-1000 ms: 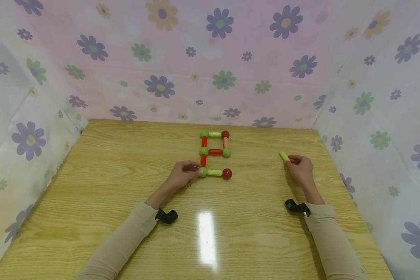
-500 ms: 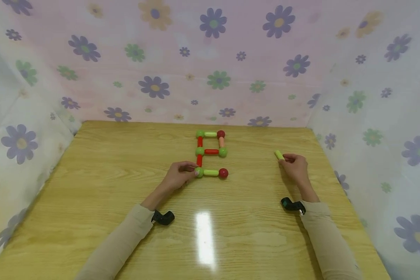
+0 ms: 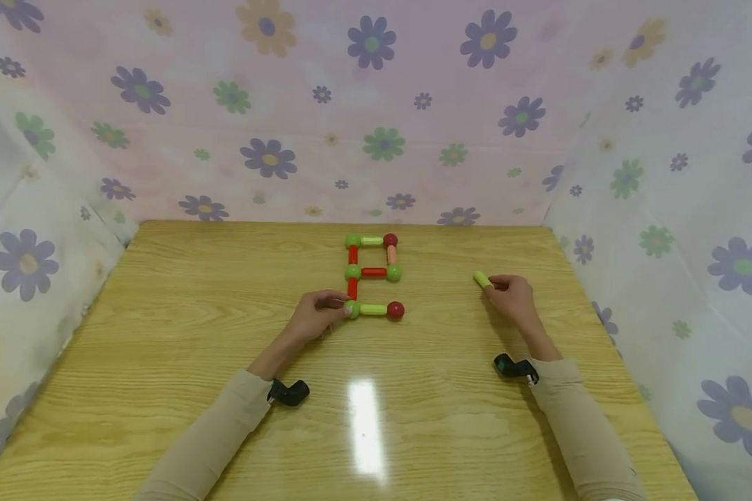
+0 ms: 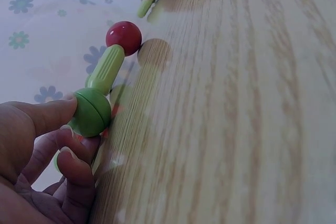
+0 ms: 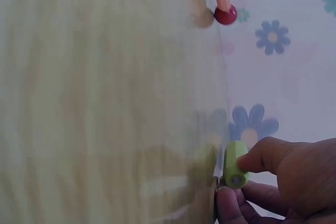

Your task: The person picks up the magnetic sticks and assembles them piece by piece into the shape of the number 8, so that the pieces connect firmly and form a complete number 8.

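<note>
A flat figure of magnetic rods and balls lies on the table. My left hand (image 3: 316,316) pinches its lower-left green ball (image 4: 90,113) between thumb and fingers. From that ball a yellow-green rod (image 3: 373,309) runs right to a dark red ball (image 3: 395,310), and a red rod (image 3: 352,289) runs up to another green ball (image 3: 352,272). Above, more rods and balls close a small square. To the right, apart from the figure, my right hand (image 3: 512,298) holds a loose yellow-green magnetic rod (image 5: 235,164) between thumb and fingers, close to the tabletop.
The wooden table (image 3: 225,264) ends at a flowered cloth backdrop (image 3: 326,188), with cloth on both sides. Black wrist cameras sit at both cuffs, the left camera (image 3: 290,393) and the right camera (image 3: 514,367). A bright reflection lies on the table front.
The right hand has moved slightly left toward the figure with the loose rod. The left hand stays on the green ball. The whole head view has shifted a little.
</note>
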Available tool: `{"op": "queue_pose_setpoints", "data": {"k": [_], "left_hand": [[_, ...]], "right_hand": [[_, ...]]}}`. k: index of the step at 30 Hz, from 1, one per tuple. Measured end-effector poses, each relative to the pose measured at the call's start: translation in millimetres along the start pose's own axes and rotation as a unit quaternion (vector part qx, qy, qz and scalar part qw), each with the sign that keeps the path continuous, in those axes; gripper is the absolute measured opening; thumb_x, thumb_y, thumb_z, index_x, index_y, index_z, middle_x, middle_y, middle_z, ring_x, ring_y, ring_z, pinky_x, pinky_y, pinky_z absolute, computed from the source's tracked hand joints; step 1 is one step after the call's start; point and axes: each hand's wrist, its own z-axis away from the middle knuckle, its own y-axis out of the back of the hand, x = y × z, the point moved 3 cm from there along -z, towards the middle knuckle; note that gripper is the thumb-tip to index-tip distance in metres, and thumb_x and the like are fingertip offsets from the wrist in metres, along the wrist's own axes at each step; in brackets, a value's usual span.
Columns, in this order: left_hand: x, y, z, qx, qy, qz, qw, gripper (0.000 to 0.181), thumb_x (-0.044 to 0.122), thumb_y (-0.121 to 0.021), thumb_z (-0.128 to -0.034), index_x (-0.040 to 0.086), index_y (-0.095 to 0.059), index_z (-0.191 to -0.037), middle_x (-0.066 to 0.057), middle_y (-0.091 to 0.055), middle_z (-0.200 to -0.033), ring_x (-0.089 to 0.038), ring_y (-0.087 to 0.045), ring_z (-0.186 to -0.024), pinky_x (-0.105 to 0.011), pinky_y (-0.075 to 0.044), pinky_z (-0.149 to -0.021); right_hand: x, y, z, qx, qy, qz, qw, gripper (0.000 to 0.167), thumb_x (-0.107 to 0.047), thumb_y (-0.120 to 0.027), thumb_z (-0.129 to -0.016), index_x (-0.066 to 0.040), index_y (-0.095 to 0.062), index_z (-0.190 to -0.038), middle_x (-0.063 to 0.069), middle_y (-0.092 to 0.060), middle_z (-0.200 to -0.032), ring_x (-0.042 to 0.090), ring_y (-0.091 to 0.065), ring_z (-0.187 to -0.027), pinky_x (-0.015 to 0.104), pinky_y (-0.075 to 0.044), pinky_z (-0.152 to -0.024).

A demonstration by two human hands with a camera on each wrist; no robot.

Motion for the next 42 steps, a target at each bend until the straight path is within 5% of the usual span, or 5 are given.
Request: {"op": "queue_pose_setpoints", "data": {"k": [7,12,17,21,42], "left_hand": [[3.4,-2.6,0.9,-0.002,-0.009,0.003,1.0000,0.030,0.016,-0.073,-0.0956,0.004,-0.070,-0.123,-0.019,-0.069,-0.114,-0.017,-0.056,-0.063,-0.026,-0.043,-0.050],[2.8,-2.8,1.6,0.000,-0.016,-0.001,0.9999,0.032,0.016,-0.073,-0.0959,0.001,-0.069,-0.124,-0.022,-0.069,-0.116,-0.018,-0.056,-0.065,-0.026,-0.044,-0.051],[-1.6,-2.4,-1.5,0.003,-0.014,0.000,0.9999,0.031,0.017,-0.074,-0.0948,0.004,-0.071,-0.122,-0.020,-0.069,-0.115,-0.017,-0.056,-0.064,-0.026,-0.045,-0.051],[-0.8,-2.9,-1.6,0.002,-0.010,0.001,0.9999,0.030,0.018,-0.075,-0.0946,0.005,-0.071,-0.121,-0.020,-0.069,-0.114,-0.017,-0.056,-0.062,-0.026,-0.043,-0.050],[-1.6,-0.1,-0.7,0.002,-0.005,0.014,0.9999,0.029,0.016,-0.075,-0.0941,0.003,-0.071,-0.120,-0.020,-0.070,-0.115,-0.014,-0.053,-0.056,-0.025,-0.041,-0.046]], "right_hand": [[-15,-22,6.5,-0.067,0.011,-0.073,0.9950,0.041,-0.009,-0.054,-0.104,0.014,-0.054,-0.137,0.036,-0.060,-0.126,0.034,-0.068,-0.106,0.016,-0.053,-0.072],[-30,-45,14.5,-0.187,-0.028,-0.230,0.9546,0.047,-0.009,-0.044,-0.109,0.019,-0.036,-0.147,0.041,-0.046,-0.141,0.003,-0.069,-0.095,0.021,-0.055,-0.090],[-45,-59,21.4,-0.238,-0.056,-0.275,0.9297,0.051,-0.011,-0.041,-0.110,0.022,-0.031,-0.147,0.025,-0.059,-0.123,0.000,-0.068,-0.092,0.020,-0.055,-0.090],[-50,-70,22.8,-0.243,-0.064,-0.280,0.9268,0.049,-0.012,-0.046,-0.109,0.021,-0.037,-0.144,0.009,-0.064,-0.108,0.002,-0.067,-0.090,0.020,-0.055,-0.087],[-72,-99,16.7,-0.188,-0.038,-0.267,0.9444,0.050,-0.019,-0.061,-0.104,0.011,-0.049,-0.141,0.023,-0.069,-0.120,0.009,-0.072,-0.089,0.027,-0.059,-0.082]]}}
